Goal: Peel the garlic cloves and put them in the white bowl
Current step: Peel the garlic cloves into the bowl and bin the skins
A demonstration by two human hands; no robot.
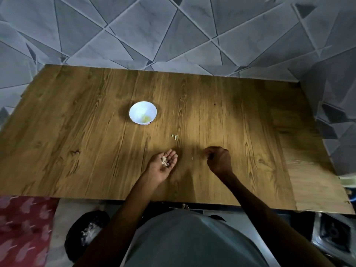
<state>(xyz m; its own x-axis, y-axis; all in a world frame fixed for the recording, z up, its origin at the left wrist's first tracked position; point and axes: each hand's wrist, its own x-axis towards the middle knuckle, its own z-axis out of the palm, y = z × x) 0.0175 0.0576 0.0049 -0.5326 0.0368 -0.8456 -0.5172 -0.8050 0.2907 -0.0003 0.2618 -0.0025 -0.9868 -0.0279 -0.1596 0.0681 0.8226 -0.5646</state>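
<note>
White bowl (143,112), one, left hand (163,164), right hand (218,159)

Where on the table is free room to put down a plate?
The table is bare left of the bowl and left hand, and right of the right hand. Between bowl and hands lie peel scraps: crowded there.

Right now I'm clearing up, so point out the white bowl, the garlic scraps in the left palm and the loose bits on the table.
White bowl (137,110): head view, bare inner wall.
Held garlic scraps (164,161): head view, middle of the pale pile.
Loose bits (175,137): head view, the larger piece.
</note>
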